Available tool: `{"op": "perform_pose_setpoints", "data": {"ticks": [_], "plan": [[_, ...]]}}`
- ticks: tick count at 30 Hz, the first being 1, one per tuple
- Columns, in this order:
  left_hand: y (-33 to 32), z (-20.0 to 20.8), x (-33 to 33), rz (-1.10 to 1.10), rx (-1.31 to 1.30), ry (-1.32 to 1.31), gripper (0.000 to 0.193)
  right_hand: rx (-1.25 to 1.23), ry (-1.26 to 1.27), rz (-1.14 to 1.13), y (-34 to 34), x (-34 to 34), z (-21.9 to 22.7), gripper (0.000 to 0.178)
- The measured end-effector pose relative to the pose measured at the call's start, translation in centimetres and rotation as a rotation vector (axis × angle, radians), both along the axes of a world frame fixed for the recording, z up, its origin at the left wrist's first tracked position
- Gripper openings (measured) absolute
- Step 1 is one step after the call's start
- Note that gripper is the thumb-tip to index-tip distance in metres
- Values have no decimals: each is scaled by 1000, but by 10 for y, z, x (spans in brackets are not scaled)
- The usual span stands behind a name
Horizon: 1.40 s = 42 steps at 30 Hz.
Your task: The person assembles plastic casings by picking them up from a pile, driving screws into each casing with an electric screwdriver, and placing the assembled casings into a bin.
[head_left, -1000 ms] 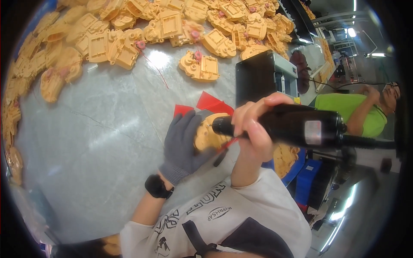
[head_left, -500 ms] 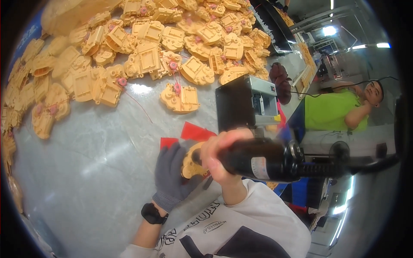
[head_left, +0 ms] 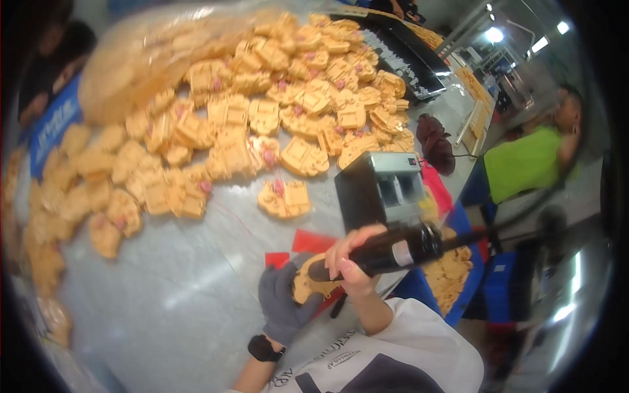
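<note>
My left hand (head_left: 280, 296), in a grey glove, grips a pale-yellow plastic housing (head_left: 303, 288) by its left side, low over the grey table. My bare right hand (head_left: 354, 257) is wrapped round a black electric screwdriver (head_left: 409, 247) with a cord at its back end. The screwdriver lies slanted, its nose over the housing; whether its tip touches a screw is hidden. Red pads (head_left: 313, 241) lie just beyond my left hand. A similar housing with a pink round part (head_left: 285, 199) sits alone farther off.
A big heap of yellow housings (head_left: 229, 154) covers the far and left table, with a clear plastic bag (head_left: 144, 65) behind. A black-and-silver box-shaped device (head_left: 380, 188) stands beyond my right hand. At right are a blue bin of yellow parts (head_left: 452, 278) and a person in green (head_left: 524, 167).
My head view has shifted, so the table's things sit lower in the picture. The screwdriver now tilts more, its nose lower left over the housing. Both hands keep their holds.
</note>
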<state>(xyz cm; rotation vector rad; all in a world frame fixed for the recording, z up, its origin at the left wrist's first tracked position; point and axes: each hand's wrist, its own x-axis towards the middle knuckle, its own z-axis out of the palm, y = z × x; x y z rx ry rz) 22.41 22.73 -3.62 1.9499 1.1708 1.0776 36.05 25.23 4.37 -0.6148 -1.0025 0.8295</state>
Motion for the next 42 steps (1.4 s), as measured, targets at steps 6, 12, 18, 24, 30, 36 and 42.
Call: {"op": "perform_pose_setpoints", "data": {"ticks": [6, 12, 18, 24, 30, 36, 42], "plan": [[-9, -6, 6, -54, 40, 68, 66, -109, 278, -317, -56, 42, 3, 39], [9, 14, 17, -1, -488, 73, 64, -118, 235, -579, -90, 80, 9, 37], [-64, 53, -80, 302, -208, -467, 61, -169, 89, -603, -98, 83, 7, 40], [-75, 49, -167, 746, -276, -237, 52, -258, 140, -631, -89, 94, -18, 37], [-7, 13, -186, 547, -344, 96, 52, -252, 105, -617, -75, 86, -25, 39], [69, -41, -194, 376, -400, 408, 52, -277, -4, -713, -86, 91, -30, 41], [133, -83, -217, 260, -476, 737, 51, -304, 27, -731, -100, 99, -29, 43]]}}
